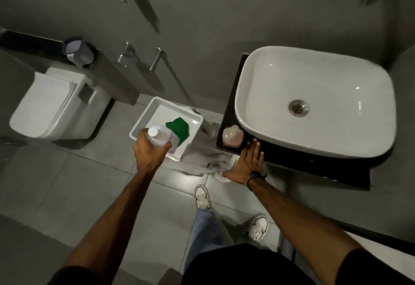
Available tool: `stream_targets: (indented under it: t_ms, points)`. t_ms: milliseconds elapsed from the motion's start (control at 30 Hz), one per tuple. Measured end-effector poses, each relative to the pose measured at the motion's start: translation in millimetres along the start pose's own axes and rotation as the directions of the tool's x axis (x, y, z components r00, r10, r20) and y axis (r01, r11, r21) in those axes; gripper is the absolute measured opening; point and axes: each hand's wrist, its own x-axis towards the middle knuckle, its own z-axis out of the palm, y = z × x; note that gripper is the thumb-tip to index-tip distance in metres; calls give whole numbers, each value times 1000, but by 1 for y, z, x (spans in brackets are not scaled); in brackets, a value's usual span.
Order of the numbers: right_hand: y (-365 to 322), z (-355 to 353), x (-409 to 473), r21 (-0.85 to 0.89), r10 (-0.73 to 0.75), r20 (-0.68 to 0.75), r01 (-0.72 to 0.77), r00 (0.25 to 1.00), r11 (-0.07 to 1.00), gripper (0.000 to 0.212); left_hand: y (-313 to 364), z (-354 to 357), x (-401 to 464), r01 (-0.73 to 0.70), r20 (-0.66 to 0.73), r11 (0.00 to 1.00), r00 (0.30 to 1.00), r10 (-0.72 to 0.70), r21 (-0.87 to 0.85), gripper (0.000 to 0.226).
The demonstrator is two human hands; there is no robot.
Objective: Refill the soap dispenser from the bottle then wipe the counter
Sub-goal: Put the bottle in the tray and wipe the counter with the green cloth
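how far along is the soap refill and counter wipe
Early. Done: the left hand has picked up the white-capped refill bottle, holding it over the white bin. In hand: the right hand rests open on the dark counter edge beside the pink soap dispenser. Left: the bottle cap looks still on, so pouring and wiping with the green cloth remain.
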Motion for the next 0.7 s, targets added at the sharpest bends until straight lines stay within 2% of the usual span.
stream_targets:
  t_ms: [133, 267, 467, 533, 600, 633, 700]
  points:
    - [-11, 22, 9, -72, 86, -101, -94, 991, 993, 148, -32, 1, 92, 37, 13, 998, 999, -38, 48, 74]
    - [-15, 40, 21, -142, 157, -139, -176, 978, 974, 143, -63, 27, 166, 38, 81, 994, 996, -46, 100, 74]
    - [-19, 45, 25, -219, 211, -110, -231, 971, 948, 130, -94, 58, 198, 54, 135, 996, 989, -64, 74, 73]
    - [-22, 42, 25, -235, 236, -86, -250, 968, 939, 129, -99, 68, 190, 227, 64, 974, 972, -226, -8, 84]
    - [-25, 39, 25, -269, 264, -66, -272, 962, 924, 127, -96, 81, 172, 460, 16, 880, 887, -462, -115, 76]
    - [-27, 37, 25, -282, 277, -54, -281, 959, 917, 126, -92, 90, 162, 535, 40, 833, 844, -536, -141, 65]
    - [-29, 34, 25, -319, 297, -30, -291, 954, 902, 124, -89, 110, 147, 578, 154, 811, 813, -561, -95, 51]
